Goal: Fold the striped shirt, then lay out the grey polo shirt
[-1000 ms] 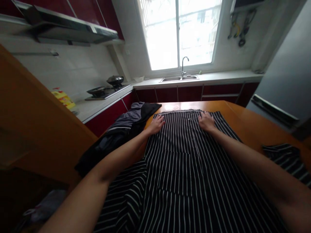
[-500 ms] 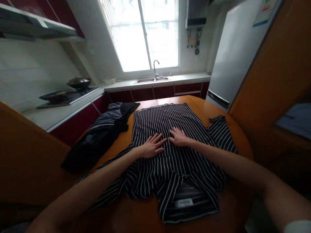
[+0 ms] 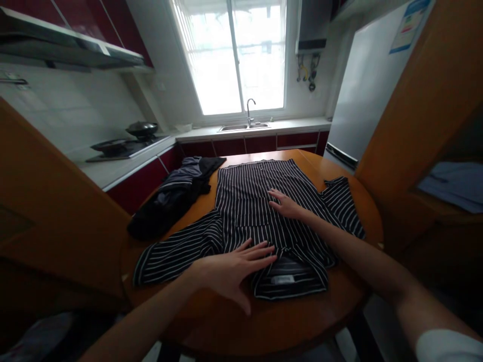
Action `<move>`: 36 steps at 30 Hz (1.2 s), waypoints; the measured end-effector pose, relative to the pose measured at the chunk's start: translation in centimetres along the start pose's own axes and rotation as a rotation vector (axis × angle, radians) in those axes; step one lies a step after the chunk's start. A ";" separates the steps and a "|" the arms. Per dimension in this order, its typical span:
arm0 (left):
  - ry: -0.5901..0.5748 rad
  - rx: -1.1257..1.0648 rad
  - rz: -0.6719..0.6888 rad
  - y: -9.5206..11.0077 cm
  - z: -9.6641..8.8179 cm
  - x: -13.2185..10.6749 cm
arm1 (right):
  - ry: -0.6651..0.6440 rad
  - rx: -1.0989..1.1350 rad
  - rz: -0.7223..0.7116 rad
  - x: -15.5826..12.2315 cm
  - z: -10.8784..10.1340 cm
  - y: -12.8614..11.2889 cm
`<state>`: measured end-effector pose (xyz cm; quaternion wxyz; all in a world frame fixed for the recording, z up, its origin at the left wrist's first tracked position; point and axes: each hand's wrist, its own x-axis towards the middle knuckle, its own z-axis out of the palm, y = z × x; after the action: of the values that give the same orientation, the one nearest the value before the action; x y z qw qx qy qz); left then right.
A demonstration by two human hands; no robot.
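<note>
A black shirt with white stripes (image 3: 245, 181) lies spread on the round wooden table (image 3: 211, 327), its collar toward me and its hem toward the window. One sleeve reaches out to the left, the other to the right. My right hand (image 3: 286, 205) rests flat on the middle of the shirt, fingers stretched. Near the collar, my left hand (image 3: 236, 269) is spread wide over the shirt's lower left part; whether its palm touches the cloth I cannot tell. A pale label shows inside the collar. Neither hand grips anything.
Dark folded clothes (image 3: 173, 196) lie at the table's left side. Beyond are a stove with a pan (image 3: 141, 129), a sink (image 3: 245, 126) under the window, and a fridge (image 3: 372, 85) at right. Wooden panels (image 3: 49, 211) flank the table on both sides.
My left hand has moved from the shirt's middle back toward the collar. My right hand stays near the middle. The left sleeve now lies flatter, and the view has shifted slightly.
</note>
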<state>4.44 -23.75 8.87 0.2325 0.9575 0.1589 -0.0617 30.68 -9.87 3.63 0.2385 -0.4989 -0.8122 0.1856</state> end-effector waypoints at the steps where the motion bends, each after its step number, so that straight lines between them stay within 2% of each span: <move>1: -0.004 0.008 0.004 0.4 0.5 -0.6 | -0.046 0.046 -0.080 -1.4 -1.3 -0.4; 3: 0.049 0.052 -0.036 0.9 1.8 -1.3 | -0.174 0.114 -0.219 -5.2 -3.9 -1.3; 6: 0.218 0.169 -0.112 0.8 4.3 -1.2 | -0.348 0.127 -0.282 -12.8 -6.5 -2.3; 8: 0.298 0.238 -0.120 0.8 5.5 -0.8 | -0.387 0.077 -0.244 -17.4 -6.5 -2.2; 9: 0.330 0.266 -0.115 1.0 5.7 -0.6 | -0.365 0.038 -0.214 -19.3 -6.1 -1.9; 12: 0.394 0.325 -0.118 1.9 5.6 -0.2 | -0.194 -0.070 -0.186 -22.7 -3.7 -0.6; 15: 0.397 0.339 -0.158 2.9 5.1 -0.1 | -0.087 -0.108 -0.249 -23.9 -1.6 0.5; 17: 0.379 0.303 -0.174 3.1 5.1 0.0 | -0.026 -0.114 -0.271 -24.2 -1.2 0.8; 20: 0.340 0.226 -0.152 2.5 5.4 -0.2 | 0.040 -0.148 -0.276 -24.4 -1.5 0.7; 24: 0.324 0.124 -0.127 1.4 5.4 -0.6 | 0.051 -0.210 -0.370 -24.2 -2.2 0.4; 28: 0.321 0.072 -0.134 1.7 4.8 -1.4 | 0.106 -0.206 -0.468 -24.2 -2.4 0.0; 30: 0.259 0.013 -0.113 2.2 3.6 -2.1 | 0.077 -0.175 -0.466 -24.4 -2.9 -0.6; 33: 0.158 -0.137 -0.057 2.1 0.8 -2.8 | -0.047 -0.102 -0.400 -24.5 -4.3 -1.5; 34: 0.170 -0.170 -0.054 1.7 -0.3 -2.6 | -0.080 -0.073 -0.376 -24.1 -5.0 -1.8; 36: 0.278 -0.174 -0.089 0.0 -2.0 -1.5 | -0.072 -0.015 -0.336 -22.4 -6.3 -2.0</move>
<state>3.13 -23.26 10.97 0.2876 0.9250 0.2367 0.0749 41.51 -30.47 5.35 0.2334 -0.3511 -0.8935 0.1547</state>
